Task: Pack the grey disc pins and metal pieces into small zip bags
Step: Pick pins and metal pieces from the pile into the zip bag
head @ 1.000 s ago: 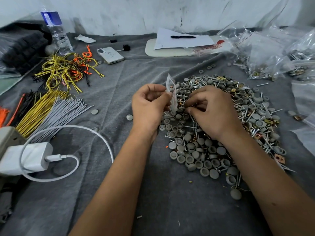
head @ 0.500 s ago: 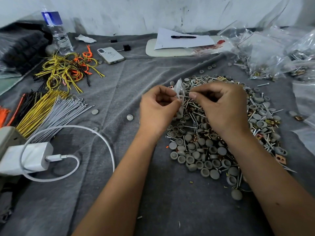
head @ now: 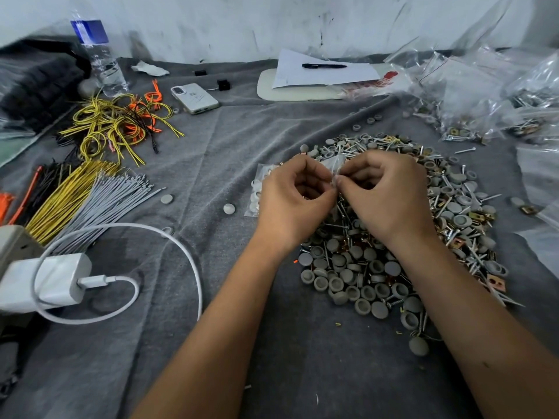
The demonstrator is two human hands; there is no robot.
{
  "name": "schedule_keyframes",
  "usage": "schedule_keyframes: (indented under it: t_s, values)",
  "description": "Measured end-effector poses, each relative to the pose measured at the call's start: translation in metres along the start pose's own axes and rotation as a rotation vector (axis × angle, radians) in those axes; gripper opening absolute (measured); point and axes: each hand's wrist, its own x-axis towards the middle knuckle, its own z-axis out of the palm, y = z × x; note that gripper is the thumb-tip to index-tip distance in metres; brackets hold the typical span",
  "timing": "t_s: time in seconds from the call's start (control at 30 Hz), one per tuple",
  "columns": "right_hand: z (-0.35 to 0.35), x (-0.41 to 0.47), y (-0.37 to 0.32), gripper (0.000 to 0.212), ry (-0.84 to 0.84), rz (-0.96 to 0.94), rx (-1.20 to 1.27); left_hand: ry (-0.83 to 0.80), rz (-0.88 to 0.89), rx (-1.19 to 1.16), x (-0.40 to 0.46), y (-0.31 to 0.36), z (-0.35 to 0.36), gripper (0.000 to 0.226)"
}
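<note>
Your two hands pinch one small zip bag above the parts pile.

Your left hand and right hand meet fingertip to fingertip, curled fingers nipping the clear bag between them. Below lies the heap of grey disc pins and metal pieces on the grey-clothed table; a filled bag lies beside your left hand.
</note>
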Motion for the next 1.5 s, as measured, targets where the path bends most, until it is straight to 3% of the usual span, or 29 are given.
schedule_keyframes:
  t_s: [0.27,0.4,0.47,0.63,0.8,0.93,1.07,1.13,1.2,1.3,1.5]
  values:
    - [0.0,0.001,0.0,0.013,-0.056,-0.089,-0.007,-0.002,-0.026,-0.095,0.003,-0.002,-0.007,0.017]
    - [-0.003,0.003,0.001,0.013,0.082,-0.088,0.024,0.046,-0.081,-0.188,0.005,-0.003,-0.013,0.018]
    - [-0.005,0.004,0.003,0.013,0.098,-0.092,-0.065,0.083,-0.102,-0.241,0.006,-0.002,-0.015,0.018]
    - [-0.002,0.005,0.012,0.02,-0.062,-0.113,-0.441,0.135,-0.125,-0.434,0.008,0.006,-0.024,0.017]
    - [0.003,0.003,0.012,0.033,-0.142,-0.162,-0.553,0.159,-0.159,-0.774,0.012,0.022,-0.04,0.013]
    - [0.007,0.002,0.013,0.027,-0.155,-0.159,-0.611,0.082,-0.178,-1.225,0.009,0.03,-0.051,0.007]
    - [0.007,0.003,0.013,0.028,-0.164,-0.128,-0.683,0.159,-0.254,-1.448,0.006,0.033,-0.053,0.011]
    - [0.008,0.003,0.012,0.027,-0.18,-0.14,-0.724,0.232,-0.279,-1.496,0.008,0.032,-0.056,0.004]
    - [0.009,0.003,0.011,0.024,-0.199,-0.147,-0.746,0.272,-0.288,-1.561,0.011,0.03,-0.062,0.011]
    - [0.008,0.003,0.011,0.021,-0.219,-0.152,-0.758,0.192,-0.278,-1.66,0.011,0.029,-0.067,0.018]
    - [0.007,0.002,0.011,0.015,-0.191,-0.15,-0.659,0.25,-0.202,-1.577,0.011,0.03,-0.073,0.018]
